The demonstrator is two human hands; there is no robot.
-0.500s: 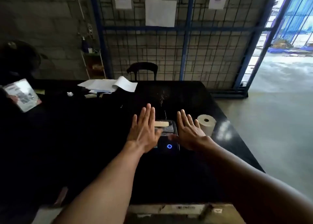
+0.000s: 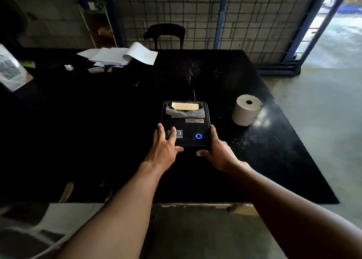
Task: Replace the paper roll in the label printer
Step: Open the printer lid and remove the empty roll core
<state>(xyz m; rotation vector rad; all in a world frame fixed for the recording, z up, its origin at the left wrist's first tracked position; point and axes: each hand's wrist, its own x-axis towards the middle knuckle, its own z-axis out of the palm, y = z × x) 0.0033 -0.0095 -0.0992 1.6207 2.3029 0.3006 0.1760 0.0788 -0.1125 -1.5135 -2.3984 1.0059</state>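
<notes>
Head: label printer lengthwise, slot away

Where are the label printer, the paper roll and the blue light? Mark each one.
label printer (image 2: 188, 129), head view, black top cover.
paper roll (image 2: 244, 112), head view, curved side wall.
blue light (image 2: 198, 136), head view, on the glowing ring.

The label printer is sitting on the table, with the paper roll standing at its two o'clock, apart from it. Papers are lying well apart at eleven o'clock, and a chair is standing behind the table at twelve.
</notes>
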